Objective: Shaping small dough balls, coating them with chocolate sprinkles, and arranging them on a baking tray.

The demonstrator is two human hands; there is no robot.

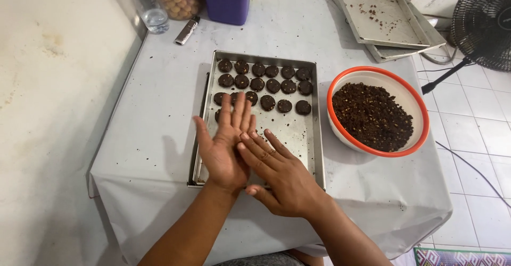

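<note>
Counter (159, 138): draped in a pale cloth speckled with dark crumbs; it carries everything below.
Baking tray (311, 138): steel, rectangular, in front of the person; its far part holds rows of dark round cookies (273, 85), its near part is bare but for crumbs.
Bowl (420, 106): orange-rimmed, just right of the tray, filled with dark crumbly dough (372, 116).
Left hand (226, 149): palm up above the tray's near left corner, fingers (238, 111) stretched flat, grasping nothing visible.
Right hand (279, 178): palm down, its fingers laid across the left palm; whether a lump of dough sits between the palms is hidden.
Doing it well: I judge that light, even pressure with flat palms would keep the pieces matching those already laid.
</note>
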